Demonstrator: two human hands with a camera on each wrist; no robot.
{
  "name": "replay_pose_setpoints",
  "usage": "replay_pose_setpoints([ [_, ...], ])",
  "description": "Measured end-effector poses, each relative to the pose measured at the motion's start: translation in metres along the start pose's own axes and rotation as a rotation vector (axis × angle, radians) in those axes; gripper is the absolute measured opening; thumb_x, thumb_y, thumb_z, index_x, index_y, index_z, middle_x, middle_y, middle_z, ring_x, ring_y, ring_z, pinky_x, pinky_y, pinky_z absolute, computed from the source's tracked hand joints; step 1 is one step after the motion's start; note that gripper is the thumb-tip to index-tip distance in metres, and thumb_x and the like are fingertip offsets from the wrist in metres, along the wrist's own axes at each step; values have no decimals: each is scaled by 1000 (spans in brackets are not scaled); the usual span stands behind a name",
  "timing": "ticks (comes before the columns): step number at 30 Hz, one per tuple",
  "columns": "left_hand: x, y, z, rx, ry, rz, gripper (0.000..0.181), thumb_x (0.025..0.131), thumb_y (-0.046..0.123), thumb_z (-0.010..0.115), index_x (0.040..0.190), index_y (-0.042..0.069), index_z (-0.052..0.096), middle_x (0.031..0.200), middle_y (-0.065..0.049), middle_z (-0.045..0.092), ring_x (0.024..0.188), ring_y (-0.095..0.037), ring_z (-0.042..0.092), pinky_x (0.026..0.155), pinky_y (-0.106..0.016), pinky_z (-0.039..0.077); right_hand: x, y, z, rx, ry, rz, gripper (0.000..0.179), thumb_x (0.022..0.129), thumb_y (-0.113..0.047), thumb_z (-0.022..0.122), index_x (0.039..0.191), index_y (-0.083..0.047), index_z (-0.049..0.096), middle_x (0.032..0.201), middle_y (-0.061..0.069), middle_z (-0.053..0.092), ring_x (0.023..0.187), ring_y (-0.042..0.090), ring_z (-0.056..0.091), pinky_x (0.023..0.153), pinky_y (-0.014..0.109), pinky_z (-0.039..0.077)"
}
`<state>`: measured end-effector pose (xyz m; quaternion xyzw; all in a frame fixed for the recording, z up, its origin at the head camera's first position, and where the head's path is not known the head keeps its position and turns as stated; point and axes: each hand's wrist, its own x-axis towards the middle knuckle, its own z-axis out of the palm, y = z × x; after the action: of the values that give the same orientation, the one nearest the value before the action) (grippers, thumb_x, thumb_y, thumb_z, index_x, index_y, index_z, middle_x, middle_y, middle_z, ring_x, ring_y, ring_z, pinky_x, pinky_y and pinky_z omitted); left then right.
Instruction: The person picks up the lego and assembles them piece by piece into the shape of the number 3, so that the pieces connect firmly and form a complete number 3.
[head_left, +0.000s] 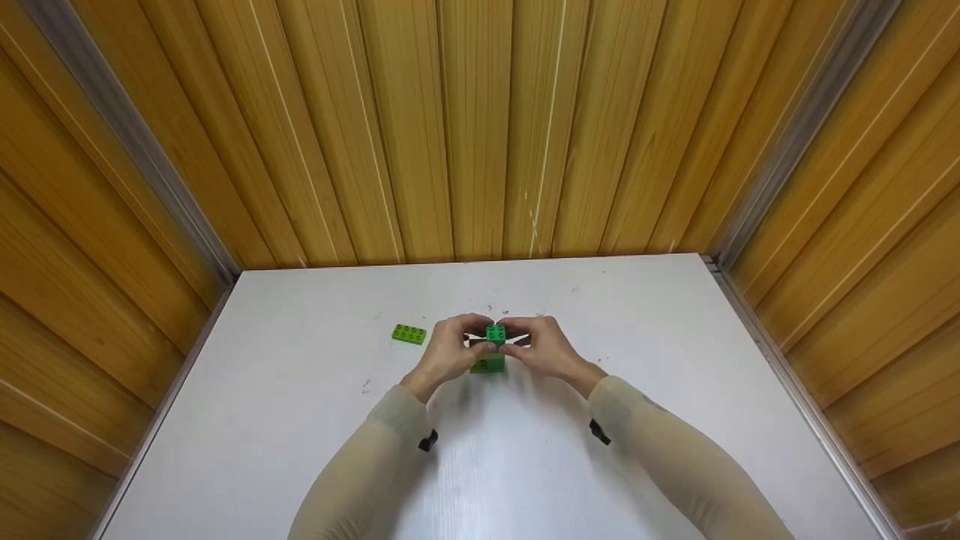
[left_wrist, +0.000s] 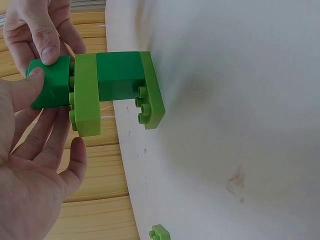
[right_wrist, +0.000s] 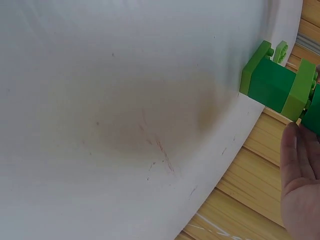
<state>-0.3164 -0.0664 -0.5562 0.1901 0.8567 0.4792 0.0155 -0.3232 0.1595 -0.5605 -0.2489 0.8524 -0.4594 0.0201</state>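
A small stack of toy building bricks stands on the white table (head_left: 330,435). At its base lies a flat lime-green brick (left_wrist: 155,95), with a dark green block (left_wrist: 120,75) on it and a second lime-green brick (left_wrist: 87,95) above. Over that, a dark green brick (head_left: 496,334) is pinched by my left hand (head_left: 446,349) and my right hand (head_left: 551,349), one from each side. Studs show between this top brick and the lime one below; whether it is pressed fully down I cannot tell.
To the left of the stack lies a loose lime-green brick (head_left: 409,334), flat with its studs up. Yellow wood-look panels (head_left: 472,135) rise behind the table and at both sides. Small dark marks dot the tabletop.
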Motion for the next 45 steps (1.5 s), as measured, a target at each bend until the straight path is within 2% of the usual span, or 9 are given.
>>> replay_pose_setpoints([
  [8,0,-1,2,-7,-2,-26,36,102,11,84,137,14,79,130,-4,82,122,-23,75,114,-52,61,-1,3,2,-23,4,13,37,103,-7,80,140,-8,78,138,14,81,119,33,82,97,41,70],
  [16,2,-4,2,8,-8,-35,35,103,10,82,138,15,79,132,-3,82,122,-22,76,116,-50,61,1,5,3,-56,7,-9,33,103,-7,81,136,-9,81,132,12,84,115,32,83,96,43,70],
  [22,4,-7,1,20,-7,12,34,101,6,83,134,12,80,129,-4,83,122,-24,77,116,-50,62,2,6,5,-77,25,-45,33,102,-3,80,135,-8,80,129,13,84,113,33,83,98,44,70],
  [25,4,-8,2,53,-5,47,32,101,6,83,132,10,82,127,-7,83,121,-25,77,111,-50,64,0,6,7,-65,40,-57,34,101,-1,80,135,-5,80,127,15,84,113,35,83,99,45,70],
  [30,6,-8,2,94,-11,47,30,100,8,84,129,9,83,127,-7,84,118,-23,77,102,-46,67,1,7,7,-53,35,-43,35,101,0,79,135,-5,80,126,14,84,114,35,83,101,46,69],
  [34,6,-7,-1,67,-34,25,31,100,8,83,131,10,83,128,-6,84,116,-21,77,105,-45,66,1,7,8,-59,31,-38,35,101,0,78,135,-6,80,125,14,84,113,35,82,102,47,69],
  [38,6,-7,-3,48,-53,32,31,101,7,83,132,10,82,129,-6,84,116,-21,78,107,-46,65,1,6,8,-75,22,-39,35,101,0,78,136,-4,79,126,15,84,113,36,83,101,46,69],
  [45,3,-8,-8,38,-84,28,36,104,11,80,139,11,79,138,-8,81,129,-33,75,115,-56,60,1,6,8,-86,10,-10,36,102,-1,78,137,-6,79,128,14,84,113,34,82,101,45,69],
])
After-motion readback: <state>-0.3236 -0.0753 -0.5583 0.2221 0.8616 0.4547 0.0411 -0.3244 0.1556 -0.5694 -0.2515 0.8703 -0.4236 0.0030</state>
